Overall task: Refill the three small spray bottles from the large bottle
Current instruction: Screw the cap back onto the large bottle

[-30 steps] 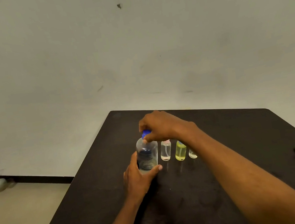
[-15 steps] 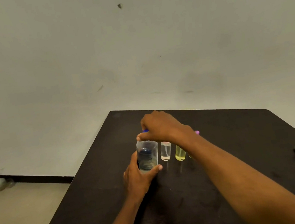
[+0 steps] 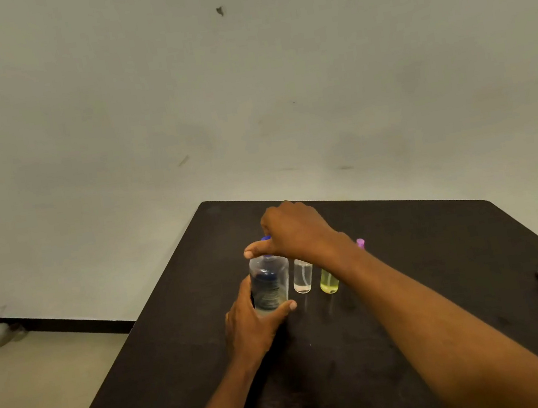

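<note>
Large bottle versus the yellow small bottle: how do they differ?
The large bottle is much taller and wider than the yellow bottle. Its contents look clear; the yellow bottle's are yellow-green. The left hand grips the large bottle and the right hand pinches its blue cap; no hand holds the yellow bottle, its top hidden by the forearm. Both stand upright on the table.

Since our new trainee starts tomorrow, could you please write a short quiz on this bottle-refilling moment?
1. True or false: the left hand holds the large bottle upright on the table.
2. The right hand has its grip on: A) the large bottle's base B) the blue cap C) the table edge.
3. Fill in: the small bottle beside the clear small bottle holds ____ liquid.
Key: 1 true; 2 B; 3 yellow.
</note>
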